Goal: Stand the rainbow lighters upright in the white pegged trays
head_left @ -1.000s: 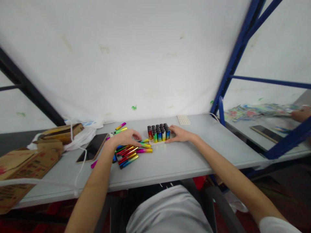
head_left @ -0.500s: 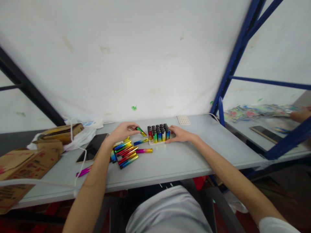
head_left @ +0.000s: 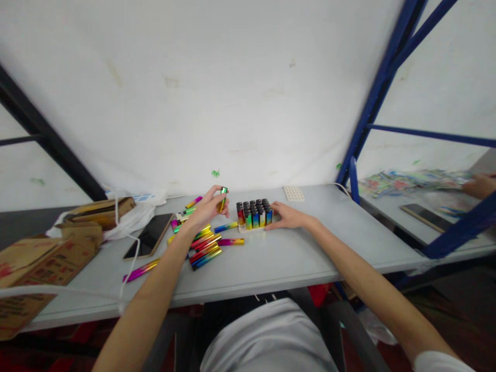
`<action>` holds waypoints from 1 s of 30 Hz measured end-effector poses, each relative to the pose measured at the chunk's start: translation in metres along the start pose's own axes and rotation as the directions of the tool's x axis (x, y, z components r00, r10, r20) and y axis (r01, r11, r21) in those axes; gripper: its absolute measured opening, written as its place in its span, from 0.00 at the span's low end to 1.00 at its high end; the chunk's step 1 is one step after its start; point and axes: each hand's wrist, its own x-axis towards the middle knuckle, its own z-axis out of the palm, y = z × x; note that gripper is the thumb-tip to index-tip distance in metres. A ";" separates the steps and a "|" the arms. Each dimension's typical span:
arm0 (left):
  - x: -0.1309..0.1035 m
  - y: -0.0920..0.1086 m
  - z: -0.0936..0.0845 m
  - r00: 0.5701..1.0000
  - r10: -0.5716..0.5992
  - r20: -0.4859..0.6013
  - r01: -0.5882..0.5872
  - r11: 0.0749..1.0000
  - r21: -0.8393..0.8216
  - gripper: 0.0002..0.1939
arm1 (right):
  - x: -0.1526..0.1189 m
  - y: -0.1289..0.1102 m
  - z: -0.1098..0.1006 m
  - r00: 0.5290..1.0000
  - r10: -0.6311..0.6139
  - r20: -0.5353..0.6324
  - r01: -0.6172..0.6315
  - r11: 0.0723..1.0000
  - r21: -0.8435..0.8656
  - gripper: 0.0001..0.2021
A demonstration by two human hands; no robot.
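My left hand (head_left: 211,206) pinches a shiny green-and-gold lighter (head_left: 222,199), held nearly upright above the table to the left of the tray. Several lighters with black tops stand in rows in a pale tray (head_left: 248,230). My right hand (head_left: 284,215) grips the tray's right end, thumb at the front and fingers toward the back. Below my left hand and forearm lies a loose pile of metallic coloured lighters (head_left: 205,249). A blue-and-yellow lighter (head_left: 226,227) and a purple-and-gold one (head_left: 231,242) lie between the pile and the tray.
A white gridded tray (head_left: 293,194) lies by the wall. On the left are a dark phone-like device (head_left: 150,236), cardboard boxes (head_left: 42,263) and a white cable (head_left: 134,256). A blue metal frame (head_left: 372,108) stands right; beyond it another person's hand (head_left: 480,186) is over printed packets.
My left hand has lifted slightly and turned the lighter from a slant to nearly upright. My right hand stays at the tray's right end.
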 end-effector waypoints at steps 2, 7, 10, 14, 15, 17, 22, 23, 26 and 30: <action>0.001 -0.003 0.005 1.000 -0.027 -0.007 0.027 1.000 -0.002 0.19 | 0.000 0.000 0.000 1.000 -0.001 -0.004 0.001 1.000 -0.001 0.31; 0.008 -0.013 0.006 0.997 -0.069 -0.021 0.070 0.994 0.081 0.24 | 0.000 -0.001 -0.001 1.000 0.001 -0.007 -0.001 1.000 0.003 0.30; 0.012 -0.020 0.003 0.993 -0.112 -0.049 0.117 0.985 0.129 0.24 | 0.000 -0.002 -0.001 1.000 -0.001 -0.003 0.001 1.000 0.005 0.30; 0.015 -0.023 0.002 0.979 -0.175 -0.103 0.185 0.978 0.096 0.20 | 0.000 -0.002 -0.001 1.000 0.006 0.005 -0.006 1.000 0.002 0.31; 0.015 -0.023 0.001 0.977 -0.181 -0.113 0.191 0.977 0.091 0.19 | 0.000 -0.001 0.000 1.000 0.008 0.003 -0.008 1.000 0.004 0.32; 0.014 -0.022 0.000 0.975 -0.179 -0.133 0.192 0.977 0.092 0.17 | 0.000 0.000 0.000 1.000 0.006 -0.003 -0.006 1.000 0.011 0.32; 0.014 -0.022 -0.001 0.977 -0.153 -0.147 0.172 0.978 0.120 0.17 | 0.000 0.001 0.001 1.000 -0.007 -0.001 0.007 1.000 0.008 0.32; 0.014 -0.022 0.000 0.979 -0.145 -0.142 0.163 0.979 0.123 0.18 | 0.000 0.001 0.001 1.000 -0.006 0.001 0.006 1.000 0.004 0.32; 0.011 -0.021 0.004 0.988 -0.111 -0.112 0.125 0.985 0.122 0.23 | 0.000 0.001 0.001 1.000 -0.003 0.001 0.003 1.000 -0.003 0.32; 0.005 -0.016 0.012 0.995 -0.015 -0.104 0.027 0.993 0.115 0.21 | 0.000 0.002 0.001 1.000 -0.006 -0.007 0.006 1.000 0.006 0.33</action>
